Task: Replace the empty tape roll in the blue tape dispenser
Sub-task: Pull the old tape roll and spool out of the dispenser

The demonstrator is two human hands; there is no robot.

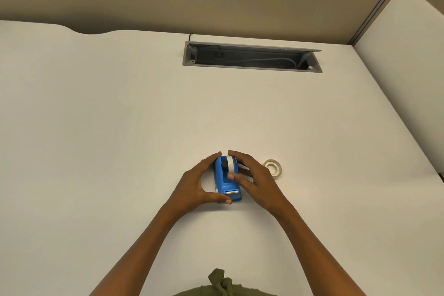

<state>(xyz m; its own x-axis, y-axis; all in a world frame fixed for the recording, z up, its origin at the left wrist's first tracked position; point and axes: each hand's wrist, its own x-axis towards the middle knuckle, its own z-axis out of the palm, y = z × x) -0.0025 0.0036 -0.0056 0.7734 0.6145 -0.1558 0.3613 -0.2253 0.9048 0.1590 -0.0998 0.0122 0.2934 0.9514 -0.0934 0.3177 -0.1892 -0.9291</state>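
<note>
Blue tape dispenser (227, 179) clasped between both hands, right side hidden, spare roll (273, 168) part-covered

No readable text, label, brand or number anywhere; blue tape dispenser (227, 179) unmarked

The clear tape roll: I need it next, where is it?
The clear tape roll lies flat on the desk, just right of the right hand.

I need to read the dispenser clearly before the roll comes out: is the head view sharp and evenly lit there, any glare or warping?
Head view: blue tape dispenser is sharp, softly lit, no glare; left hand and right hand cast faint shadows; desk edges bow from the wide-angle lens.
</note>
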